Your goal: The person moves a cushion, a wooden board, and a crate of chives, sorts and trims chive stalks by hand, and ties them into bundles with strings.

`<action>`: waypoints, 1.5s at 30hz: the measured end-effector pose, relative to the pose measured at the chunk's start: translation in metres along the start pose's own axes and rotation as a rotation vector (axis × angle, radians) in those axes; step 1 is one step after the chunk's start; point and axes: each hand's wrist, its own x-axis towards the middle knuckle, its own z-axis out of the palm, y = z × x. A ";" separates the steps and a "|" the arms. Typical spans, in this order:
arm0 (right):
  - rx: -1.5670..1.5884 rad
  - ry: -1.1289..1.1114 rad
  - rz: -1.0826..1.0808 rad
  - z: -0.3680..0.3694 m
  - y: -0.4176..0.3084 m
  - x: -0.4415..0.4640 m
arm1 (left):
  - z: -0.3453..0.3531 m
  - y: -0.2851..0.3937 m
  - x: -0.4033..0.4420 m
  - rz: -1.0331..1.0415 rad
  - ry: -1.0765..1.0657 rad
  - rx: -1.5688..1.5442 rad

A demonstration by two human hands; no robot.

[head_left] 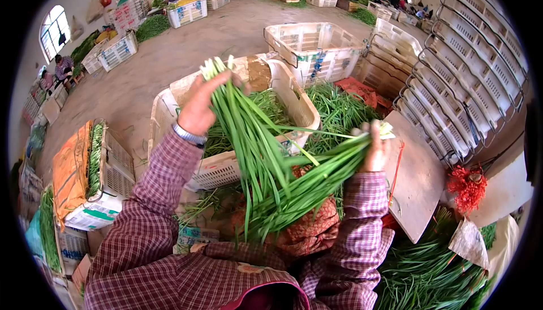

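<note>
My left hand (199, 103) is wrapped round the white ends of a bunch of long green leafy stalks (240, 134), which hang down over the near side of a white plastic crate (212, 169). To the right, my right hand (373, 149) grips the pale ends of a second bunch (322, 183), whose leaves slant down to the left. The two bunches cross and mingle above my lap. More green stalks (263, 106) lie inside the crate. A patterned red cloth (314, 228) shows beneath the leaves.
Behind the crate is another white crate (317, 55). Tall stacked crates (469, 55) stand at the right, beside a flat board (416, 180) and red ties (467, 188). A large heap of greens (430, 265) lies lower right. Seated people (63, 69) are farther off.
</note>
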 end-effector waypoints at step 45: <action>-0.052 -0.454 -0.175 0.052 -0.022 0.021 | -0.063 0.060 0.045 0.252 -0.372 -0.424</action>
